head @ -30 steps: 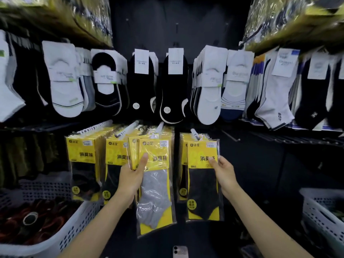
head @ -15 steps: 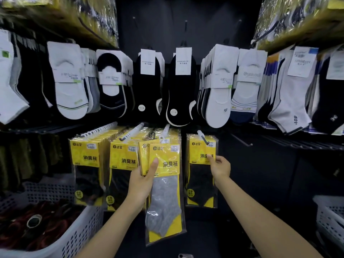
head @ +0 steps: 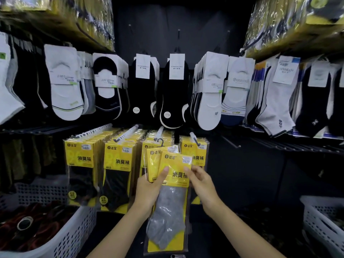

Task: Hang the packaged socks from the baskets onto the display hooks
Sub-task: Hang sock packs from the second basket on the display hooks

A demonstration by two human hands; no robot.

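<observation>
Seemingly light and slippery, sock packets (head: 167, 211) sit gripped in left hand (head: 149, 190), thumb across front; right hand (head: 201, 183) pinches the front card header (head: 176, 162), probably the firmest hold.

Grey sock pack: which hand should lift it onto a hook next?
Probably right. The right hand is at the header edge of the grey sock pack, carrying nothing else, with a white hook just above. The left hand grips that pack plus another pack behind it, so it is occupied.
</observation>
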